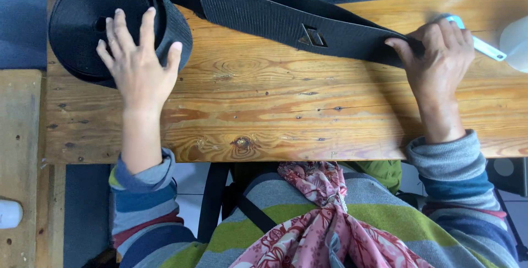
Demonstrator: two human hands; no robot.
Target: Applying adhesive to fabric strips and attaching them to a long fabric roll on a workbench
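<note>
Black webbing roll (104,26) under flat, spread left hand (135,61); right hand (440,61) pinches strap (297,23).

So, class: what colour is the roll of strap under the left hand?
Black; the roll shows best in the head view, the only one.

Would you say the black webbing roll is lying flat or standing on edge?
Lying flat: the roll shows its round face and centre hole, with the left hand resting on it.

the wooden table (286,119) is open at 6 o'clock. webbing roll (88,20) blocks 10 o'clock, black strap (286,23) crosses 12 o'clock.
</note>
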